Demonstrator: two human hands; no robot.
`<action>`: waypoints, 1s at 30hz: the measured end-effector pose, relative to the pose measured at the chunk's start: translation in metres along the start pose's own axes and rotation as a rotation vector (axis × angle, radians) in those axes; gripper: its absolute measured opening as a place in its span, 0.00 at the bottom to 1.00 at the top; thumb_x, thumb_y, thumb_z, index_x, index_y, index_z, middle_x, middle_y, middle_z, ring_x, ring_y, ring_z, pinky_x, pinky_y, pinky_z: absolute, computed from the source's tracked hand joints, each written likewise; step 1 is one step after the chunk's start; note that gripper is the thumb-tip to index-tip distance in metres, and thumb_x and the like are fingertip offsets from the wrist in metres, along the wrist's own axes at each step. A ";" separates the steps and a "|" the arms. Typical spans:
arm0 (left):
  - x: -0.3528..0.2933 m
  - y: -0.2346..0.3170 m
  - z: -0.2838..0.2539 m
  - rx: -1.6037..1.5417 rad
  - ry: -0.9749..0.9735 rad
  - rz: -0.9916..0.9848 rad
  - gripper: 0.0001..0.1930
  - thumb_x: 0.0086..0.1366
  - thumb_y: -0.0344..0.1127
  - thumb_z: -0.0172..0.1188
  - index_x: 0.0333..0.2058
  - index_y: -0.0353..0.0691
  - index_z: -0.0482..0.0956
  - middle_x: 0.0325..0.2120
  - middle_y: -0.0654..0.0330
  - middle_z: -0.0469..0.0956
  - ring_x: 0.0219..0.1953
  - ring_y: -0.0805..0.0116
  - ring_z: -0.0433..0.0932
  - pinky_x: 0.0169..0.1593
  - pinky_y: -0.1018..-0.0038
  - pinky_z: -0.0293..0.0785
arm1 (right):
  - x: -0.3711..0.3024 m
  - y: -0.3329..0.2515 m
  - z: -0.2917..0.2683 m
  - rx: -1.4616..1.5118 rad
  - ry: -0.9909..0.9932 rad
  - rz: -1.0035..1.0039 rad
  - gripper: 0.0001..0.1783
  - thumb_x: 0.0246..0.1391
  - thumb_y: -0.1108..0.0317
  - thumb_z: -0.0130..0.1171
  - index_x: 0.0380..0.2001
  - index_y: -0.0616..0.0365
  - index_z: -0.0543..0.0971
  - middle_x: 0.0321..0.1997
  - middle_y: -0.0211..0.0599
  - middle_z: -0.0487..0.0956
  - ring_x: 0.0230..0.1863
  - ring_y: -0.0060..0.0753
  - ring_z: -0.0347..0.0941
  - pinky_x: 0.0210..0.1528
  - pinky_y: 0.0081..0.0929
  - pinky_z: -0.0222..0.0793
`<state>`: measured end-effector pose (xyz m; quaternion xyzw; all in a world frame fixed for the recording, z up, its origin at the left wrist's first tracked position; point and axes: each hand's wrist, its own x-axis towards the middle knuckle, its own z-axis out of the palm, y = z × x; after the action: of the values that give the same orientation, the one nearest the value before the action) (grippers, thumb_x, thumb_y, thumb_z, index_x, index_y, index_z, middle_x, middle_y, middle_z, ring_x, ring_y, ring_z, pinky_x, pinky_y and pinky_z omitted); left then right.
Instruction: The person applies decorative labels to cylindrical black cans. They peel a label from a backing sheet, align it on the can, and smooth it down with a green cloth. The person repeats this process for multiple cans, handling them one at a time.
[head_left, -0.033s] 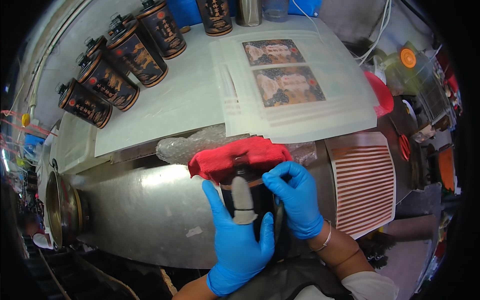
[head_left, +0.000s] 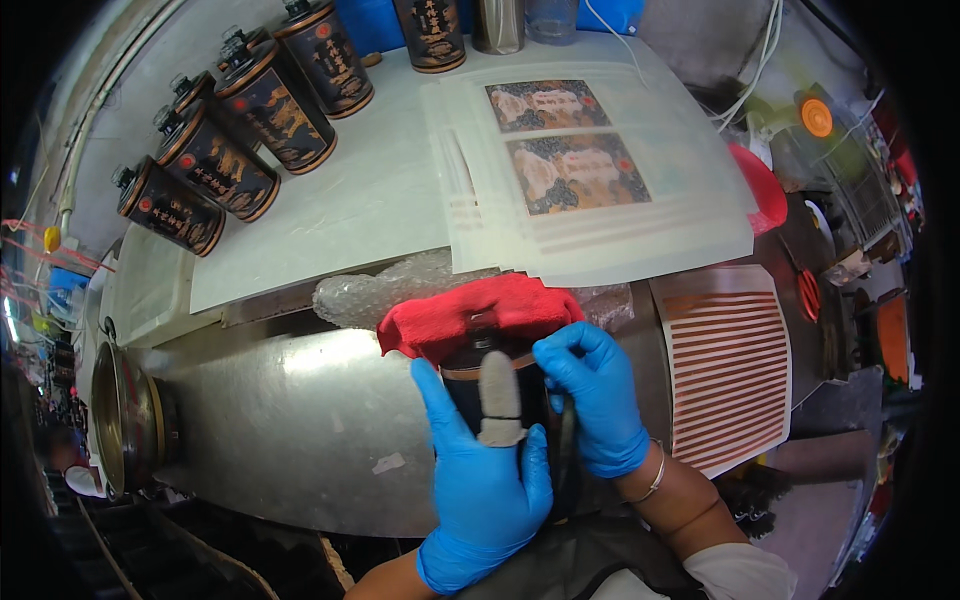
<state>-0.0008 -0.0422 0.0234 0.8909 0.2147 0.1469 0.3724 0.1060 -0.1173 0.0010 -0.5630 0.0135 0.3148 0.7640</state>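
Observation:
A dark bottle [head_left: 463,398] with a copper-coloured band lies in front of me, its neck [head_left: 484,338] against a folded red cloth [head_left: 440,310]. My left hand [head_left: 482,505], in a blue glove, is around the bottle with its fingers along the body. One of its fingers wears a grey finger sleeve [head_left: 500,392], pressed on the bottle. My right hand [head_left: 597,400], also in a blue glove, has its thumb and forefinger pinched together at the bottle's right shoulder. Whatever is between those fingertips is hidden.
Several decorated black bottles [head_left: 275,110] stand on the white-covered surface [head_left: 350,190]. Printed sheets [head_left: 650,250] lie beyond the cloth, with bubble wrap [head_left: 385,290] under their edge. A brown-striped sheet [head_left: 728,365] lies right, near red-handled scissors [head_left: 808,292]. A metal pot [head_left: 122,415] stands left.
My left hand's sleeved finger has slid slightly to the right across the bottle. My right hand has shifted a little to the right, still pinched.

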 end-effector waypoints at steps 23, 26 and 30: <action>0.015 -0.045 -0.001 -1.036 0.011 -0.584 0.29 0.62 0.34 0.57 0.59 0.35 0.57 0.50 0.52 0.69 0.49 0.64 0.72 0.51 0.71 0.71 | -0.038 0.021 -0.028 -0.633 -0.453 -0.520 0.09 0.41 0.61 0.70 0.24 0.49 0.80 0.23 0.28 0.70 0.20 0.26 0.68 0.19 0.22 0.62; -0.003 -0.034 0.006 -0.794 0.121 -0.195 0.41 0.55 0.25 0.62 0.64 0.35 0.48 0.57 0.50 0.59 0.56 0.59 0.65 0.55 0.70 0.66 | -0.036 0.023 -0.028 -0.637 -0.461 -0.560 0.09 0.41 0.61 0.70 0.24 0.49 0.80 0.22 0.28 0.70 0.20 0.26 0.67 0.19 0.23 0.61; -0.001 -0.043 -0.003 -0.220 0.136 0.094 0.32 0.56 0.28 0.60 0.60 0.35 0.61 0.58 0.45 0.58 0.60 0.51 0.60 0.59 0.63 0.59 | -0.040 0.025 -0.025 -0.617 -0.448 -0.545 0.09 0.42 0.62 0.69 0.24 0.49 0.79 0.23 0.29 0.70 0.20 0.27 0.66 0.20 0.23 0.61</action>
<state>-0.0142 -0.0139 -0.0056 0.8418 0.1803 0.2466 0.4450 0.0699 -0.1538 -0.0148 -0.6650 -0.3944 0.2056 0.5999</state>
